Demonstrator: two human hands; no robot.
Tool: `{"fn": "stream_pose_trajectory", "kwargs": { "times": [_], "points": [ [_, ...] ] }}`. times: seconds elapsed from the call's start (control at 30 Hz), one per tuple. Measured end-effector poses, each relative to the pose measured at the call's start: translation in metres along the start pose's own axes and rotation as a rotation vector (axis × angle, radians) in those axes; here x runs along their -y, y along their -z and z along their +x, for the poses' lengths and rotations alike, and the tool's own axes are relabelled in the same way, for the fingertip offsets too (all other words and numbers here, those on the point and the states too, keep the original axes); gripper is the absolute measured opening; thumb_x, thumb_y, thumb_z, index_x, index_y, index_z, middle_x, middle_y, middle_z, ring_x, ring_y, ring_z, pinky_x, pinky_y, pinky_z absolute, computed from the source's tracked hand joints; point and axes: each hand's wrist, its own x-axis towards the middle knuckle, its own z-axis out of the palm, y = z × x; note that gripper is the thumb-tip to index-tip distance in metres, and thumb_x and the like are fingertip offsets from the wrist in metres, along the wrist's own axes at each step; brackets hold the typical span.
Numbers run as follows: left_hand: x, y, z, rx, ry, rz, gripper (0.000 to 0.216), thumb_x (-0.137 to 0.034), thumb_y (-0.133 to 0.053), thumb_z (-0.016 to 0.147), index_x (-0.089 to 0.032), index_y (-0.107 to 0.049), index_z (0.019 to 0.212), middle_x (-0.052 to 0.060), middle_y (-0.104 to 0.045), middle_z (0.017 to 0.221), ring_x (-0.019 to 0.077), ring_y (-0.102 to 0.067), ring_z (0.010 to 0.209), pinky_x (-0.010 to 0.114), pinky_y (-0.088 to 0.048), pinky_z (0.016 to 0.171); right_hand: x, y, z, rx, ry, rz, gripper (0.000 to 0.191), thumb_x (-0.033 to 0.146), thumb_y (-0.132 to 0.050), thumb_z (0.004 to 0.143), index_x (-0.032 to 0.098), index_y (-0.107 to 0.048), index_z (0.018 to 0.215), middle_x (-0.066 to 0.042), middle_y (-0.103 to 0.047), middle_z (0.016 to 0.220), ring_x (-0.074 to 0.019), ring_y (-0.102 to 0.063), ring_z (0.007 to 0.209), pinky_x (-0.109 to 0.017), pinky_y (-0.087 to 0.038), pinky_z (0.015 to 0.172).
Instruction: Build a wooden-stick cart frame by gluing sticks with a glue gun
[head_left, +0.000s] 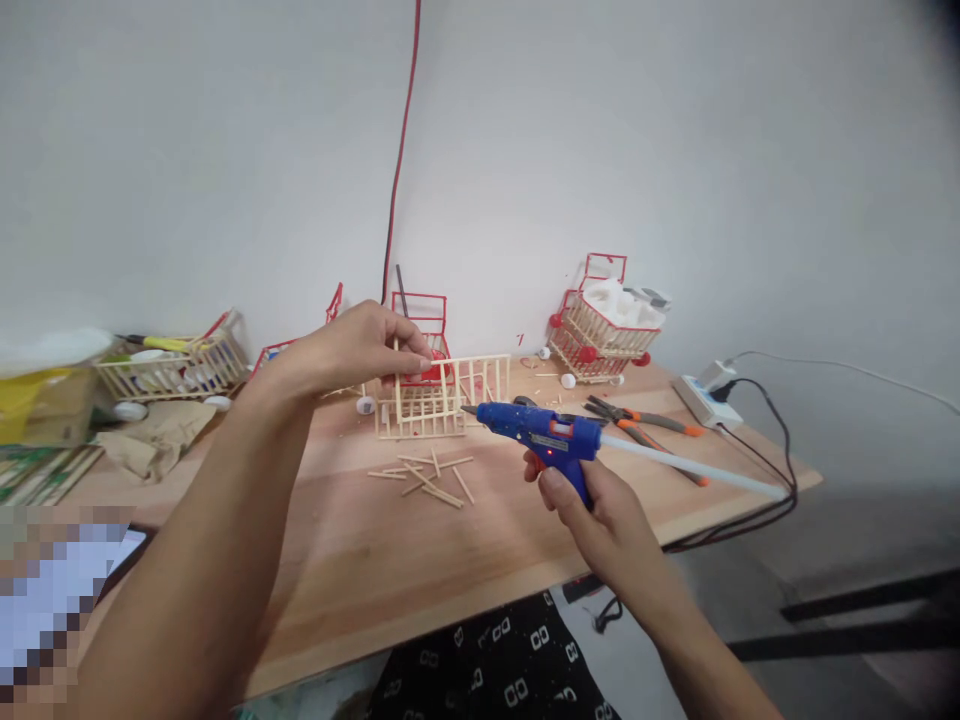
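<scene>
My right hand (592, 500) is wrapped round a blue glue gun (540, 432), its red light lit and a long clear glue stick (690, 467) sticking out of its back. The nozzle points left, close to the lower corner of a wooden stick frame (454, 388). My left hand (371, 345) pinches this pale slatted frame from above; whether nozzle and wood touch I cannot tell. Behind it stands a small stick cart with a red handle (420, 300), partly hidden by my fingers. Several loose wooden sticks (431, 480) lie on the table below.
Pliers with orange grips (656, 425) lie at the right, near a white power strip (706, 400) with cables. A finished-looking stick cart (604, 330) holding white items stands at the back right. Another cart (176, 370) is at the left, beside brown paper (154, 440) and a phone (67, 590).
</scene>
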Motion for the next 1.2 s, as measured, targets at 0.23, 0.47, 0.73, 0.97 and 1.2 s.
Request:
{"fn": "stream_pose_trajectory", "kwargs": {
  "times": [0.23, 0.47, 0.73, 0.97, 1.2],
  "points": [
    [0.0051, 0.0035, -0.0007, 0.001, -0.025, -0.014, 0.013, -0.023, -0.063, 0.067, -0.017, -0.071, 0.074, 0.0, -0.064, 0.06, 0.0096, -0.054, 0.054, 0.02, -0.04, 0.051, -0.0019, -0.0034, 0.0003, -0.017, 0.021, -0.08, 0.034, 0.046, -0.045, 0.093, 0.019, -0.062, 0.103, -0.006, -0.066, 0.087, -0.0186, -0.06, 0.077, -0.03, -0.048, 0.074],
    [0.0073, 0.0037, 0.0001, 0.018, -0.029, -0.018, 0.013, -0.026, -0.064, 0.067, -0.018, -0.071, 0.074, 0.0, -0.064, 0.06, 0.0108, -0.056, 0.056, 0.022, -0.043, 0.054, -0.0061, -0.0035, -0.0001, -0.032, 0.052, -0.099, 0.029, 0.043, -0.047, 0.093, 0.02, -0.061, 0.104, -0.006, -0.068, 0.092, -0.0195, -0.063, 0.081, -0.031, -0.048, 0.074],
    [0.0084, 0.0049, -0.0002, 0.024, -0.031, -0.031, 0.014, -0.029, -0.064, 0.068, -0.018, -0.072, 0.075, 0.002, -0.067, 0.065, 0.0123, -0.058, 0.058, 0.023, -0.042, 0.054, -0.0026, -0.0043, 0.0008, -0.034, 0.071, -0.129, 0.029, 0.043, -0.047, 0.092, 0.019, -0.062, 0.1, -0.008, -0.069, 0.091, -0.0224, -0.064, 0.082, -0.033, -0.049, 0.073],
    [0.0098, 0.0071, 0.0002, 0.008, -0.03, -0.025, 0.016, -0.028, -0.065, 0.068, -0.018, -0.073, 0.078, 0.001, -0.068, 0.067, 0.0115, -0.057, 0.059, 0.023, -0.043, 0.057, -0.0045, -0.0023, 0.0004, -0.033, 0.072, -0.112, 0.027, 0.041, -0.049, 0.091, 0.021, -0.062, 0.104, -0.007, -0.069, 0.093, -0.0231, -0.064, 0.084, -0.034, -0.05, 0.075],
    [0.0068, 0.0073, -0.0012, 0.014, -0.017, -0.012, 0.017, -0.026, -0.063, 0.067, -0.016, -0.072, 0.077, 0.0, -0.067, 0.067, 0.0104, -0.056, 0.058, 0.023, -0.042, 0.057, -0.0035, -0.0022, 0.0004, -0.039, 0.079, -0.131, 0.027, 0.041, -0.048, 0.092, 0.02, -0.061, 0.104, -0.007, -0.069, 0.092, -0.022, -0.063, 0.083, -0.033, -0.05, 0.075]
  ]
}}
